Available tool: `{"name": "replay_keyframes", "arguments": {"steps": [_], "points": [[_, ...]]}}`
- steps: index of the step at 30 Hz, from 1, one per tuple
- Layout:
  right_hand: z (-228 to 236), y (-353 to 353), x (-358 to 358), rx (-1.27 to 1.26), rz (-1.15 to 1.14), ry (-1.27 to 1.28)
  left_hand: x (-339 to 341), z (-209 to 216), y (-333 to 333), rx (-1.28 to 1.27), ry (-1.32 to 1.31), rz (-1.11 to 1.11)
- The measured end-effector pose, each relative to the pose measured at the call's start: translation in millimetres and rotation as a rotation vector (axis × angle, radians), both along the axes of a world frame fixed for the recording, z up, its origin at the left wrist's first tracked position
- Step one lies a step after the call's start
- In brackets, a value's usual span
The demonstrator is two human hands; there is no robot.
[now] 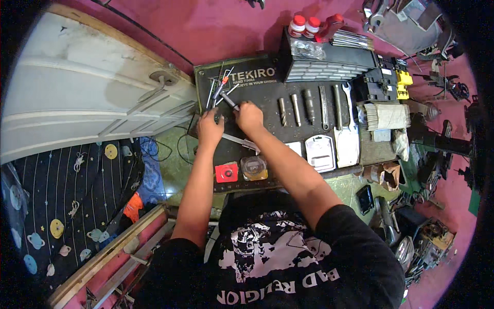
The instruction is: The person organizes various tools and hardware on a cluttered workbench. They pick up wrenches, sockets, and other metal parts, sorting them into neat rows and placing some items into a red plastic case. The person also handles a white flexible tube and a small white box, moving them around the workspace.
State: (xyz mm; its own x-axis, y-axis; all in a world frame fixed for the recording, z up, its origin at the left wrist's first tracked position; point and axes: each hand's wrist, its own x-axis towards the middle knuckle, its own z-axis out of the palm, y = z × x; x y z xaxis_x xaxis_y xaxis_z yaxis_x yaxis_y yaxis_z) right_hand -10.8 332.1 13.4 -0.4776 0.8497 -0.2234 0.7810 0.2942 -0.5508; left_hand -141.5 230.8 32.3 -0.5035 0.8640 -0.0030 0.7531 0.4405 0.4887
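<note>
My right hand (pixel 249 117) is closed around the lower end of a slim grey metal tool (pixel 229 100) that points up and left over the dark work mat (pixel 247 91). Just left of it, my left hand (pixel 209 129) has its thumb apart from its fingers. Its fingertips reach the lower ends of several thin metal hex keys (pixel 210 93); anything under them is hidden. A small tool with an orange part (pixel 225 80) lies among these keys. Below my hands, a caliper-like metal tool (pixel 239 140) lies partly behind my right forearm.
To the right stand a drill bit (pixel 283 112), metal rods (pixel 296 110) and wrenches (pixel 323 107) in a row. A red packet (pixel 227 173) and a clear round case (pixel 253 168) lie near the front edge. A black drawer box (pixel 329 67) stands behind; a white door (pixel 103 77) is at left.
</note>
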Motion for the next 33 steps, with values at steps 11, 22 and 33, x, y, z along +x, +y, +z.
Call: {"name": "replay_keyframes", "arguments": {"steps": [11,22,33], "points": [[49.3,-31.4,168.7,-0.183,0.161,0.153,83.9,15.4,-66.5,-0.139,-0.734,0.055],[101.5,-35.1,220.0,-0.133,0.506,0.405,136.1,53.6,-84.8,-0.14,-0.283,-0.697],[50.0,-77.6,211.9,-0.055,0.448,0.032,143.9,28.4,-84.8,-0.042,-0.57,-0.266]]}}
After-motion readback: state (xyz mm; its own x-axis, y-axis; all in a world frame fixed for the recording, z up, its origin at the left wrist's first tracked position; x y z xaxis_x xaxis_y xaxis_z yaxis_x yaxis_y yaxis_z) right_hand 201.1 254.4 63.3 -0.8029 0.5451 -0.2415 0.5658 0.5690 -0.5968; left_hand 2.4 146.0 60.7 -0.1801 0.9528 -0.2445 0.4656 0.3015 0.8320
